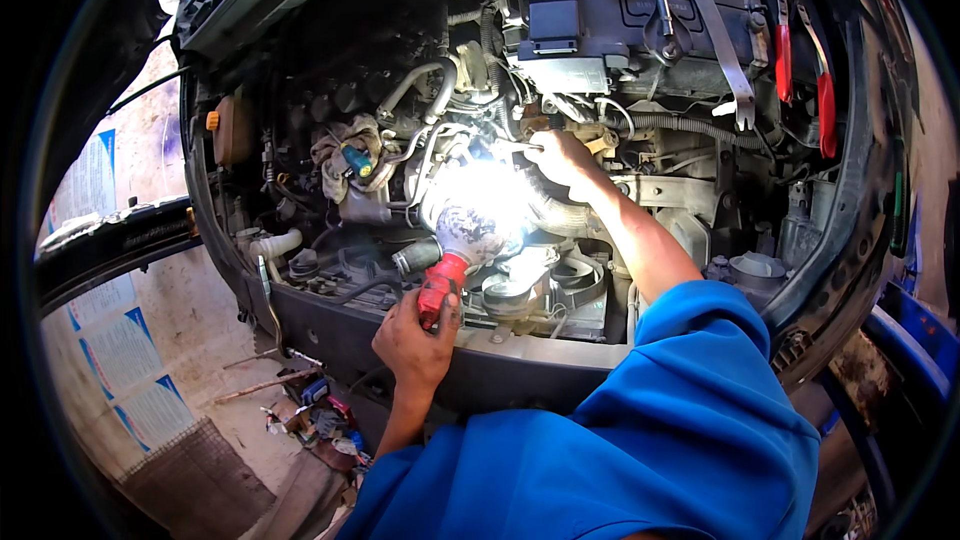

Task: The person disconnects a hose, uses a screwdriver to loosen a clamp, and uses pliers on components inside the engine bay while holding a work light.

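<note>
Head view: left hand (pixel 418 340) closed round handle of lit red-handled lamp (pixel 441 285), lamp's glare just ahead of it, right hand (pixel 562 158) farther in, fingers curled, grip can't tell, black battery (pixel 610 12) beyond right hand.

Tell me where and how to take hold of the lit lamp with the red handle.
Grip the lamp by its red handle, from the near side, as the left hand does. The handle is slim and slants back to that side, so it should be easy to wrap. The wider, rounded head points away amid strong glare, so likely best avoided.
</note>
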The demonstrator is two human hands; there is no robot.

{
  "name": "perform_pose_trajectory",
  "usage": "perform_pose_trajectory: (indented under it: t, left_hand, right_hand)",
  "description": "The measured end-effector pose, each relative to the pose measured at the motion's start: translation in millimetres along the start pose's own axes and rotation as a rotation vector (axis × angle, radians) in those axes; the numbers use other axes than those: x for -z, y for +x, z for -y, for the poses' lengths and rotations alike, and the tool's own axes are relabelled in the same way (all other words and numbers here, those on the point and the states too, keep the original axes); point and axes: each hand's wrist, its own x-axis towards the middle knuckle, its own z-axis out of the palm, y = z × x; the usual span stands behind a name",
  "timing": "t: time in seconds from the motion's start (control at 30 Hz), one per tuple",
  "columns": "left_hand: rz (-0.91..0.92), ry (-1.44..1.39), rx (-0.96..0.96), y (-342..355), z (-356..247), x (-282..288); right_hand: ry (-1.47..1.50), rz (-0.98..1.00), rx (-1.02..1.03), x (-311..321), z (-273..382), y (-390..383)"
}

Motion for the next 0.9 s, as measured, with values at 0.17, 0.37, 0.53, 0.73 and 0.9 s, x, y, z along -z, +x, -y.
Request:
perform_pose_trajectory:
  t: [0.17,0.37,0.53,0.73,0.9]
  left_hand:
    - [-0.02,0.014,-0.001,-1,3,-1]
    - [0.02,0.003,0.026,0,-2,1]
    - [0.037,0.008,0.035,0,-3,2]
    - [0.015,0.01,0.03,-3,1,0]
    - [0.014,0.026,0.004,1,1,0]
  right_hand:
    - [-0.055,0.272,0.108,20,1,8]
    - [0.085,0.276,0.191,13,-39,21]
    - [0.38,0.456,-0.047,14,-40,9]
    - [0.754,0.447,0.098,26,-29,-14]
    - [0.82,0.484,-0.03,22,-46,3]
